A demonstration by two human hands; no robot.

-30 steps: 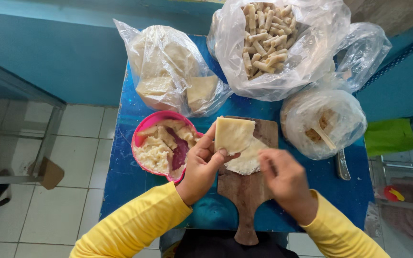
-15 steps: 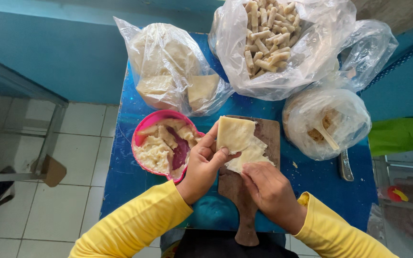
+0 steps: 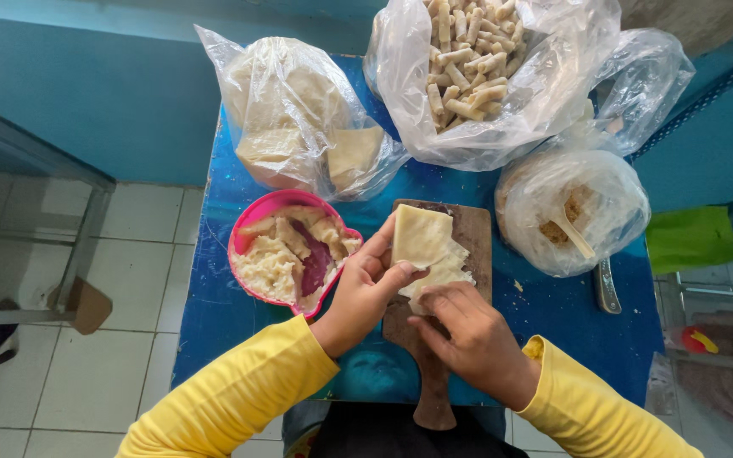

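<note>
1. Blue table point(image 3: 239, 212): a small, scuffed top seen from directly above, standing against a teal wall on a pale tiled floor; it bears everything listed below.
2. Large clear bag of rolled pastry sticks point(image 3: 485, 76): at the far right of the table, mouth open, filled with pale tubular rolls.
3. Clear bag of wrapper sheets point(image 3: 299, 119): at the far left, holding stacked pale square sheets.
4. Clear bag with a crumbly brown filling point(image 3: 570, 212): to the right of the board, with a pale spoon handle lying inside it; a metal utensil handle point(image 3: 606, 287) shows just below the bag.
5. Pink bowl point(image 3: 252, 220): left of the board and touching the left hand's side, holding pale mashed filling with a purple streak.
6. Wooden cutting board point(image 3: 468, 233): at the table's centre, its handle pointing toward the person.
7. Left hand point(image 3: 362, 293): in a yellow sleeve, fingers open and curled under the pastry wrapper point(image 3: 422, 242), whose upper edge it lifts off the board with thumb and fingertips.
8. Right hand point(image 3: 468, 331): also in a yellow sleeve, knuckles up, its fingers bent down and pressing on the near, folded part of the same wrapper; it closes on nothing else.
9. Pastry wrapper: a pale square sheet over the board, partly raised, between both hands.
</note>
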